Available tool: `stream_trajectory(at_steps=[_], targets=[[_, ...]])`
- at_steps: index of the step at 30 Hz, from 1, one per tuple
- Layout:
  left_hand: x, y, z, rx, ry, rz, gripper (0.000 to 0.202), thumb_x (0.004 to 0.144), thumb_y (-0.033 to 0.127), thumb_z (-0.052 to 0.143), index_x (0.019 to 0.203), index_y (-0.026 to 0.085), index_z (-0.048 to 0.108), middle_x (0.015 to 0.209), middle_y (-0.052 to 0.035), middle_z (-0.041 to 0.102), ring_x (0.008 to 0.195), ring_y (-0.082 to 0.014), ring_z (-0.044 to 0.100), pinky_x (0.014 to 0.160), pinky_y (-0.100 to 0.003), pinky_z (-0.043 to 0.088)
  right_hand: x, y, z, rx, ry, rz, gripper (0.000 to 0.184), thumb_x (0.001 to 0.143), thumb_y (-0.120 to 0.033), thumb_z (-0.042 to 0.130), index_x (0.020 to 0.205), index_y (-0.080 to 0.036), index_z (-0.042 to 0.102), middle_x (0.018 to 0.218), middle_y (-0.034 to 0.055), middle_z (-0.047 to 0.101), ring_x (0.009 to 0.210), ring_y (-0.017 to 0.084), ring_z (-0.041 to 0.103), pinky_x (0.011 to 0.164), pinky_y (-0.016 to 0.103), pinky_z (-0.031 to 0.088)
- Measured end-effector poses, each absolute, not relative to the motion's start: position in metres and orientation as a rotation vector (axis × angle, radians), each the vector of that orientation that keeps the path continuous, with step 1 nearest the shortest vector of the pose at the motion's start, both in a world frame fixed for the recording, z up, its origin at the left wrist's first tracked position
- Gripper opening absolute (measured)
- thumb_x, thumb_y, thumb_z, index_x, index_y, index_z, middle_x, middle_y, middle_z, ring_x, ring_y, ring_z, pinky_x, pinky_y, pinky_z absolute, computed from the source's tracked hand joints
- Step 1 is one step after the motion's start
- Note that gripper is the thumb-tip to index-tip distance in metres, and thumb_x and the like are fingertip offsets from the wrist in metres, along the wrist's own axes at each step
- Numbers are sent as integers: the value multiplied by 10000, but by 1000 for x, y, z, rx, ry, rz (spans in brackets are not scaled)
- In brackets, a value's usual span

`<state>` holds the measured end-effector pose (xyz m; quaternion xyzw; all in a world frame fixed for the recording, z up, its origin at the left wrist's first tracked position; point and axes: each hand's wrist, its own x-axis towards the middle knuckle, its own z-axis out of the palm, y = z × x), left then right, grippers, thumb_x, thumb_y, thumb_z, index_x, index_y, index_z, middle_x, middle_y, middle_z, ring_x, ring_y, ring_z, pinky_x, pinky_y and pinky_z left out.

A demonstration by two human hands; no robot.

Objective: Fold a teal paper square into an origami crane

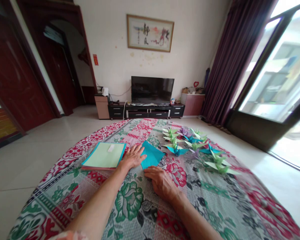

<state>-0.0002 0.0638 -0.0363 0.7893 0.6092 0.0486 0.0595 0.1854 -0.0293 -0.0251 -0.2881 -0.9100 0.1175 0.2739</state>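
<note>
A blue sheet of origami paper lies flat on the table, turned cornerwise, between my hands. My left hand is open, its fingers spread, with the thumb and fingertips resting on the paper's left side. At the near edge is my right hand, its bent fingers held together against the paper; the thumb is hidden. To the left sits a stack of coloured paper, pale green on top with blue and pinkish edges below, and a small white label on it.
Several folded paper cranes in green, blue and purple stand in rows at the right of the table. A flowered cloth covers the round table. Beyond are a television on a low cabinet, a purple curtain and a glass door.
</note>
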Motion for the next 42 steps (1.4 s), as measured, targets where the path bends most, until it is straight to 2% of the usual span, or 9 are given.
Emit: stream_trajectory(at_steps=[5, 11, 21, 27, 31, 34, 36, 39, 42], targets=[[2, 79, -35, 2396, 1984, 267, 609, 839, 579, 289, 1366, 276, 319, 1453, -50, 292, 1296, -291, 264, 1019, -502, 232, 186, -30, -25, -787, -2444, 300, 391, 749, -28, 348, 958, -187, 639, 1081, 34, 643, 1000, 144, 548, 938, 283, 380], [8, 92, -30, 2415, 2108, 439, 524, 851, 480, 390, 1333, 276, 362, 1275, -88, 480, 1131, -276, 423, 901, -403, 366, 186, -29, -26, -785, -2453, 248, 369, 750, -39, 355, 926, -187, 643, 975, 53, 668, 950, 151, 567, 883, 279, 407], [10, 112, -23, 2305, 2329, 426, 434, 869, 462, 369, 1203, 205, 476, 1101, -133, 536, 997, -252, 513, 780, -340, 425, 186, -31, -28, -835, -2470, 203, 352, 762, -55, 369, 931, -191, 645, 1018, 40, 664, 950, 143, 565, 887, 267, 379], [11, 108, -9, 2221, 2347, 583, 332, 896, 327, 326, 1065, 189, 576, 1014, -94, 603, 893, -190, 576, 753, -273, 433, 187, -31, -28, -855, -2444, 250, 328, 756, -56, 398, 934, -191, 637, 1102, 19, 638, 982, 142, 548, 923, 280, 331], [15, 81, 1, 2284, 2325, 698, 332, 879, 252, 328, 1025, 180, 617, 1023, -96, 620, 925, -197, 581, 770, -277, 431, 177, -40, -22, -1009, -2445, 215, 243, 773, -87, 427, 858, -175, 636, 1005, 36, 661, 910, 146, 563, 871, 265, 351], [17, 55, 2, 2382, 2031, 488, 276, 825, 241, 415, 915, 216, 675, 914, -58, 674, 892, -184, 601, 781, -254, 432, 161, -53, -15, -1243, -2442, 125, 191, 758, -109, 450, 797, -163, 629, 902, 65, 667, 847, 168, 574, 789, 268, 380], [16, 40, -3, 2454, 1800, 369, 256, 782, 224, 466, 902, 230, 693, 940, -39, 681, 902, -175, 603, 797, -244, 434, 151, -60, -10, -1316, -2444, 66, 191, 745, -107, 449, 787, -161, 627, 888, 79, 663, 820, 182, 581, 745, 277, 392], [14, 26, -14, 2607, 1587, 365, 321, 748, 188, 503, 1019, 226, 671, 1103, -44, 636, 1024, -186, 557, 924, -281, 383, 150, -61, -3, -1265, -2499, 129, 231, 722, -97, 440, 806, -171, 642, 823, 68, 669, 756, 170, 597, 709, 269, 404], [10, 19, -25, 2715, 1480, 401, 347, 807, 187, 449, 1094, 246, 637, 1200, -44, 585, 1061, -191, 528, 960, -334, 359, 172, -51, 1, -1146, -2483, 196, 320, 685, -107, 473, 932, -219, 644, 924, 38, 676, 908, 189, 585, 845, 327, 389]])
